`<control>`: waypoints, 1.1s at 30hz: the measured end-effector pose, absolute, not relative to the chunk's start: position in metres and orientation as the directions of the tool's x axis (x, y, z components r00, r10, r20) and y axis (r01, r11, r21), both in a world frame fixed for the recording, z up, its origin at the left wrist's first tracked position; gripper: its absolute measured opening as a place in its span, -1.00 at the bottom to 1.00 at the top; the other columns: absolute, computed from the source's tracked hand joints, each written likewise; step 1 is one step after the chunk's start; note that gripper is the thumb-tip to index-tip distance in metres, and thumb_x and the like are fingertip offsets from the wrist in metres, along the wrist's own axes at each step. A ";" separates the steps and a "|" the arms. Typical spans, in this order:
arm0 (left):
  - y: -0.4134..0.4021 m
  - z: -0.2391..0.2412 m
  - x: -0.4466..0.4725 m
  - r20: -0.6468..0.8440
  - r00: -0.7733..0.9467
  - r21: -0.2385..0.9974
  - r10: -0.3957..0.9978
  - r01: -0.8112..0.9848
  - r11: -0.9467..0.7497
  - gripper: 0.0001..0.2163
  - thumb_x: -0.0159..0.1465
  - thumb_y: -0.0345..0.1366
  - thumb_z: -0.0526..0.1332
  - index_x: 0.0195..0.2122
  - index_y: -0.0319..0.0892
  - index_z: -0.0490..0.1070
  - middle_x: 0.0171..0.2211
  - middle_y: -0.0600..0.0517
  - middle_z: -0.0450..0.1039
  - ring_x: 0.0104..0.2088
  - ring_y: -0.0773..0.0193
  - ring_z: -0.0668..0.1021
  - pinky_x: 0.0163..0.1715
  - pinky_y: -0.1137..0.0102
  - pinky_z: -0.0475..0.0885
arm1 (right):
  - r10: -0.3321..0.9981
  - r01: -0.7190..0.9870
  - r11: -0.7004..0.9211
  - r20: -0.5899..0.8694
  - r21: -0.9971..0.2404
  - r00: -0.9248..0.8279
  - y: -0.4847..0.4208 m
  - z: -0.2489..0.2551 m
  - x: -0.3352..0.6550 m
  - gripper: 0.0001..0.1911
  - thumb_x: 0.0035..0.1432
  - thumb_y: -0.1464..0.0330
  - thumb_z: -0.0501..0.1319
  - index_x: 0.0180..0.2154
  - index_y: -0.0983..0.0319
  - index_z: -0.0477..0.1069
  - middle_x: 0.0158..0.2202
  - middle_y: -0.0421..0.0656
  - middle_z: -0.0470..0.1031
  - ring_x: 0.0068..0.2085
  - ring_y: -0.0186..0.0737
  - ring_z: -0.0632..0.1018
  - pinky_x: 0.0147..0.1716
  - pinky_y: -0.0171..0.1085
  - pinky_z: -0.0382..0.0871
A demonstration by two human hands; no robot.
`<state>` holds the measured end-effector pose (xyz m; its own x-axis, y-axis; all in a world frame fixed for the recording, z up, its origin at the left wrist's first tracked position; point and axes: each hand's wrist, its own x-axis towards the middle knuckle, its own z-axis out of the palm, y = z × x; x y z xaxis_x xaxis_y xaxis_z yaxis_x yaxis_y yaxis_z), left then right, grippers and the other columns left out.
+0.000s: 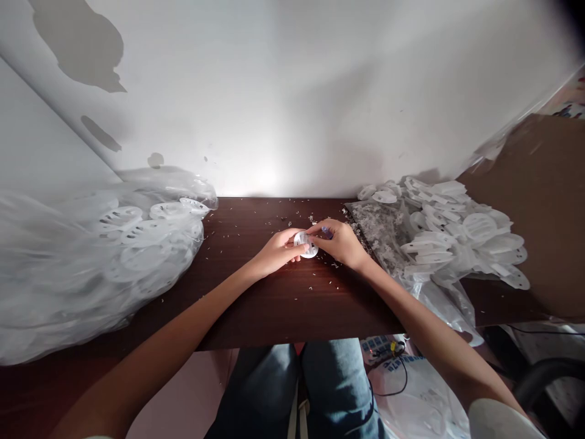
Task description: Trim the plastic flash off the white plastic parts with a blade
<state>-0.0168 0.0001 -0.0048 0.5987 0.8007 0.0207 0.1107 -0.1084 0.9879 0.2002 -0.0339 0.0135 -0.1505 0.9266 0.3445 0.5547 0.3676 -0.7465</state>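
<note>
Near the middle of the table, my left hand [276, 252] grips a small round white plastic disc [312, 250], its thumb lying on the face. Dark openings show in the disc. My right hand [340, 242] is closed at the disc's right edge, with thumb and forefinger close together. A small bluish-purple object [326, 232] shows between its fingers; its kind and its tip are hard to make out. Tiny white scraps [336, 264] lie scattered on the dark wood tabletop [274, 311] around both hands.
A large clear plastic bag [150, 259] of white slotted discs bulges at left. More white plastic pieces [461, 235] are heaped at right on clear plastic. Behind them leans a brown cardboard panel [525, 201]. A power strip [381, 349] with cables sits below the table's edge.
</note>
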 end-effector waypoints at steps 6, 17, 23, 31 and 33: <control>-0.002 -0.003 -0.017 0.009 0.545 0.995 0.838 0.081 -0.063 -0.57 0.28 -0.19 0.41 0.16 -0.14 0.53 -0.36 -0.06 0.59 -0.45 0.24 0.58 -0.51 0.41 0.38 | 0.942 0.542 0.333 0.297 -0.772 -0.156 -0.034 0.019 0.205 -0.66 0.19 0.17 0.40 -0.04 0.16 0.62 -0.15 -0.13 0.64 -0.23 -0.17 0.55 -0.20 -0.21 0.41; -0.001 -0.002 -0.018 -0.045 0.512 0.980 0.858 -0.146 0.139 -0.53 0.25 -0.01 0.43 0.07 -0.21 0.59 -0.35 -0.07 0.59 -0.49 0.31 0.53 -0.51 0.41 0.36 | 0.960 0.274 0.239 0.184 -0.932 -0.212 -0.036 0.019 0.199 -0.65 0.27 0.05 0.34 -0.20 0.22 0.53 -0.30 -0.18 0.55 -0.38 -0.31 0.45 -0.39 -0.30 0.31; -0.003 -0.005 -0.014 0.028 0.505 0.895 0.863 -0.397 0.204 -0.66 0.24 0.01 0.43 -0.24 -0.21 0.62 -0.36 -0.05 0.55 -0.39 0.30 0.49 -0.39 0.40 0.33 | 0.967 -0.262 -0.022 0.046 -0.965 -0.249 -0.047 0.020 0.183 -0.59 0.18 0.08 0.46 -0.16 0.17 0.36 -0.54 -0.42 0.18 -0.61 -0.50 0.06 -0.62 -0.36 -0.06; -0.013 -0.009 -0.006 0.038 0.473 0.880 0.880 -0.433 0.195 -0.80 0.22 -0.16 0.46 -0.29 -0.18 0.60 -0.35 0.04 0.46 -0.36 0.37 0.39 -0.37 0.44 0.26 | 0.963 -0.337 -0.033 0.060 -0.941 -0.262 -0.050 0.018 0.174 -0.59 0.18 0.17 0.48 -0.16 0.12 0.29 -0.48 -0.41 0.32 -0.63 -0.54 0.07 -0.66 -0.40 -0.11; -0.013 -0.008 -0.006 0.025 0.483 0.858 0.875 -0.460 0.230 -0.80 0.20 -0.18 0.48 -0.32 -0.19 0.58 -0.37 0.04 0.44 -0.37 0.37 0.39 -0.39 0.44 0.25 | 0.964 -0.343 -0.037 0.057 -0.939 -0.259 -0.050 0.017 0.173 -0.59 0.18 0.18 0.48 -0.16 0.12 0.29 -0.49 -0.42 0.33 -0.64 -0.54 0.06 -0.66 -0.40 -0.13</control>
